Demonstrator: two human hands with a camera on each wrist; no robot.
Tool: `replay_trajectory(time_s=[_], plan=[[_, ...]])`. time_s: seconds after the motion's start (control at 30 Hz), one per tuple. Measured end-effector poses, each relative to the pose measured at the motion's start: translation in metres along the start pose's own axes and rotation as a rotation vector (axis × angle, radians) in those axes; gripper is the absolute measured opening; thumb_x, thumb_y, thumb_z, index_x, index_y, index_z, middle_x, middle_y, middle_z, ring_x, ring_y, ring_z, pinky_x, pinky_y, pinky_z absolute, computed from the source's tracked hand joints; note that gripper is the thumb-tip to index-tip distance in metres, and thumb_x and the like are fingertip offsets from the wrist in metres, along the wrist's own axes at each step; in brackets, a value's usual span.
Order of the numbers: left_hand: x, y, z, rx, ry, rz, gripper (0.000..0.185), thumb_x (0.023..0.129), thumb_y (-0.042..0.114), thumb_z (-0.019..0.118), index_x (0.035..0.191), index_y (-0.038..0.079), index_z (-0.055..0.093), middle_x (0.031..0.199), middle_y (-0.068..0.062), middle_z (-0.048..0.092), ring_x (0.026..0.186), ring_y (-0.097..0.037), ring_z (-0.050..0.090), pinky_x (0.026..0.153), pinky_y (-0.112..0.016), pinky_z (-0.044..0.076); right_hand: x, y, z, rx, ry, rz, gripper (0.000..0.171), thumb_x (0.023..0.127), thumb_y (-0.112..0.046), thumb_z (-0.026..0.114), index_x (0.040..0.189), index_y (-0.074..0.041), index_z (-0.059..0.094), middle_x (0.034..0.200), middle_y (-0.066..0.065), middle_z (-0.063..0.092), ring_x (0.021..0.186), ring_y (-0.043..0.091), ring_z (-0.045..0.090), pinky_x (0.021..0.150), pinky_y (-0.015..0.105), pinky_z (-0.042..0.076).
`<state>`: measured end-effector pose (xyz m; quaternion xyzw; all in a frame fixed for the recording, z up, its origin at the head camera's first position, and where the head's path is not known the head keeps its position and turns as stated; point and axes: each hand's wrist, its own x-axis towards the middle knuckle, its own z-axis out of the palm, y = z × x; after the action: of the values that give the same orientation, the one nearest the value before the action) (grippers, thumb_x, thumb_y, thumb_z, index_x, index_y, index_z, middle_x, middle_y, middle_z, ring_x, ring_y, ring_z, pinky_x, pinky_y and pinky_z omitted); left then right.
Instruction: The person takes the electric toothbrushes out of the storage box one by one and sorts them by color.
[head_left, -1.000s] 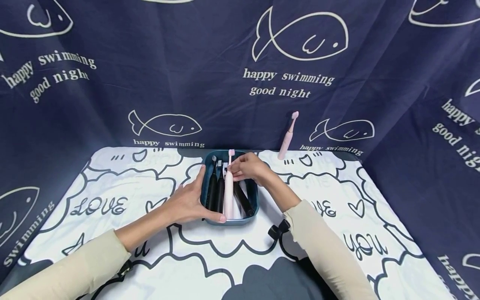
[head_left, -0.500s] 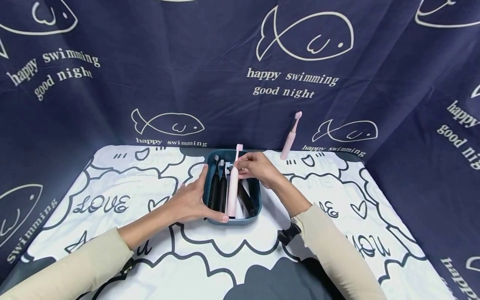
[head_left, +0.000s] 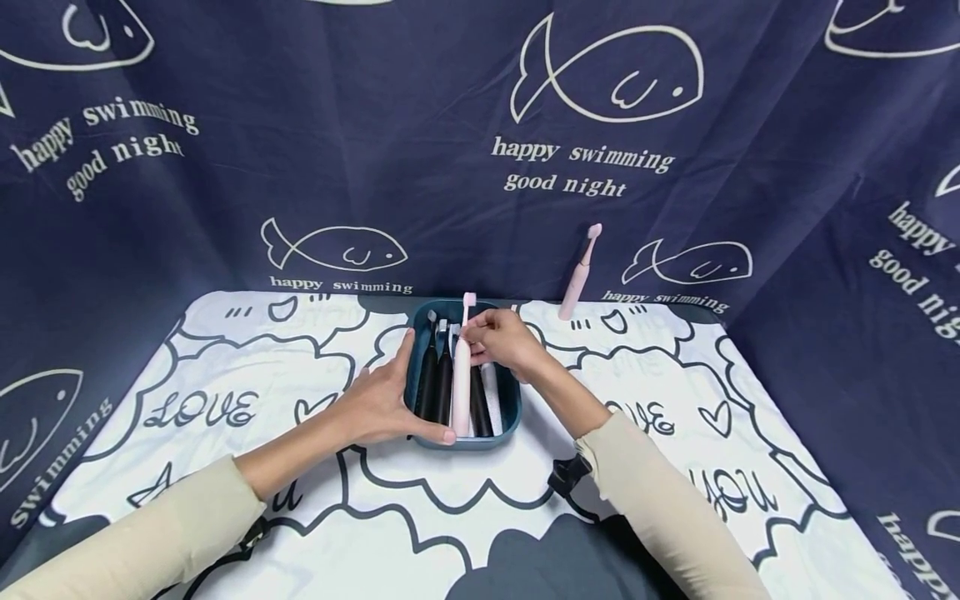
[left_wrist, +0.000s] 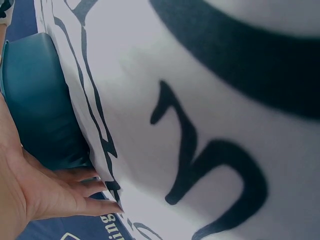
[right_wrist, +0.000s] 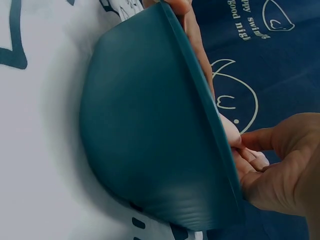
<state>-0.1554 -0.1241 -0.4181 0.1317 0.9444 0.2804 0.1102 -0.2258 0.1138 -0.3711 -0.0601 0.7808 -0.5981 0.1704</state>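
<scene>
A teal tray (head_left: 510, 414) sits mid-table holding several electric toothbrushes, black ones (head_left: 427, 379) and white ones. My right hand (head_left: 504, 340) pinches the neck of a pink toothbrush (head_left: 462, 385) that lies lengthwise in the tray, head pointing away. My left hand (head_left: 381, 402) holds the tray's left wall, thumb at its near corner. The left wrist view shows that hand (left_wrist: 45, 192) flat against the tray wall (left_wrist: 35, 105). In the right wrist view the tray's outside (right_wrist: 145, 130) fills the frame, with my right hand (right_wrist: 272, 162) over its rim.
A second pink toothbrush (head_left: 578, 274) stands leaning against the navy fish-print curtain (head_left: 480, 142) behind the table. The table wears a white cloth (head_left: 675, 467) with black cloud drawings. A black strap clip (head_left: 564, 477) hangs at my right wrist.
The pink toothbrush has swung from a slight tilt to lie straight in the tray, and a black brush beside it now lies straighter. My left hand has stayed on the tray.
</scene>
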Motion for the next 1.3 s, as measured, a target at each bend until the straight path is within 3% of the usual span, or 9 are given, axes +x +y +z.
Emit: replay_trajectory(time_s=[0.37,0.63,0.83,1.13,1.3], plan=[[0.000,0.001,0.000,0.014,0.005,-0.002,0.175,0.062,0.099,0.085,0.182,0.019,-0.013,0.184,-0.022,0.034,0.157,-0.053,0.052,0.121,-0.067,0.051,-0.001,-0.001,-0.008,0.066,0.046,-0.051,0.022,0.112,0.001,0.061,0.126,0.017,0.067,0.104,0.012,0.074,0.080,0.009,0.073,0.080,0.027,0.068],[0.000,-0.002,0.001,0.000,0.002,0.004,0.175,0.061,0.099,0.085,0.182,0.022,-0.016,0.180,-0.026,0.040,0.153,-0.052,0.056,0.119,-0.067,0.052,-0.005,-0.003,-0.018,0.105,0.080,-0.102,0.022,0.111,0.002,0.061,0.126,0.017,0.067,0.115,0.017,0.075,0.085,0.009,0.075,0.086,0.031,0.069],[0.001,-0.003,0.001,-0.002,0.003,0.005,0.176,0.060,0.100,0.085,0.182,0.020,-0.013,0.180,-0.025,0.040,0.152,-0.052,0.058,0.118,-0.065,0.054,-0.011,-0.007,-0.028,0.147,0.090,-0.124,0.026,0.112,0.000,0.062,0.132,0.017,0.066,0.109,0.009,0.075,0.087,0.008,0.077,0.083,0.026,0.068],[0.000,-0.001,0.000,-0.004,0.005,0.011,0.175,0.061,0.099,0.086,0.182,0.020,-0.013,0.183,-0.022,0.037,0.157,-0.054,0.052,0.120,-0.069,0.051,-0.019,-0.009,-0.042,0.170,0.097,-0.130,0.030,0.113,-0.002,0.063,0.135,0.018,0.064,0.107,0.004,0.074,0.088,0.010,0.077,0.086,0.027,0.068],[-0.001,-0.001,-0.001,0.001,0.003,0.010,0.174,0.062,0.098,0.086,0.182,0.019,-0.013,0.181,-0.024,0.039,0.153,-0.052,0.057,0.118,-0.067,0.053,-0.021,-0.009,-0.049,0.179,0.098,-0.142,0.029,0.113,-0.002,0.063,0.134,0.018,0.063,0.103,0.002,0.074,0.088,0.010,0.078,0.086,0.027,0.068]])
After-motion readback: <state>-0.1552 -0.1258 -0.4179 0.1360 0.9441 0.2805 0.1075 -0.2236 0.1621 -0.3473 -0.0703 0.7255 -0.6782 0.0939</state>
